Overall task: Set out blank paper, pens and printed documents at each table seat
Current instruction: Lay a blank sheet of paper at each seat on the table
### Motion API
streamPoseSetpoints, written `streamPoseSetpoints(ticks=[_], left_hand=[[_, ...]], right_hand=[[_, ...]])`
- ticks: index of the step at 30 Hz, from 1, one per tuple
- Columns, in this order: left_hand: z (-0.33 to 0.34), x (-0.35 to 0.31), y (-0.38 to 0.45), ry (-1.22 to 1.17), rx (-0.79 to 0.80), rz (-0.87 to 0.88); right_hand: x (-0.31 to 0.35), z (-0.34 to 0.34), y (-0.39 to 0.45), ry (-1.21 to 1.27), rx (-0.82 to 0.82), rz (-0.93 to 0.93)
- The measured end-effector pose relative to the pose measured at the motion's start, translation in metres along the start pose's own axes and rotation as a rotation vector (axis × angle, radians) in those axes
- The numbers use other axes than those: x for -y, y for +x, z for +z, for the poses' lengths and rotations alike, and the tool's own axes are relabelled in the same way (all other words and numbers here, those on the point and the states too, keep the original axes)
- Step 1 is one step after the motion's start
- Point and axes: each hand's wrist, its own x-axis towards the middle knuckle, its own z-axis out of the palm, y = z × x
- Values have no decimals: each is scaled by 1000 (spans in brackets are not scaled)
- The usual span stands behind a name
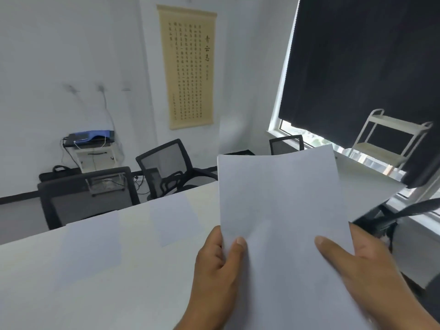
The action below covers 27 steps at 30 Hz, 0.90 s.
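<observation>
A stack of blank white paper (281, 201) is held up over the near edge of the white table (133, 294). My left hand (214, 270) pinches its left edge with the thumb on top. My right hand (366, 270) grips the right edge, thumb laid across the front sheet. Two blank sheets lie flat on the table: one (91, 246) at the left and one (176, 217) toward the middle, each in front of a chair. No pens or printed documents are visible.
Black mesh office chairs (88, 201) (171, 167) stand along the table's far side, another (287, 144) further back. A white shelf cart (390, 141) stands by the window under a dark blind. A printer (91, 136) sits on a small cabinet against the wall.
</observation>
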Motion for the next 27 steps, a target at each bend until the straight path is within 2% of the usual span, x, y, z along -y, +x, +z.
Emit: streamPoseSetpoints(ticks=[15,27], left_hand=[[62,68,72,128,-439,-200],[9,142,83,156,-588,-450]], right_hand=[[-69,25,178,-14,454,-11],[-124,126,211,-138,686,172]])
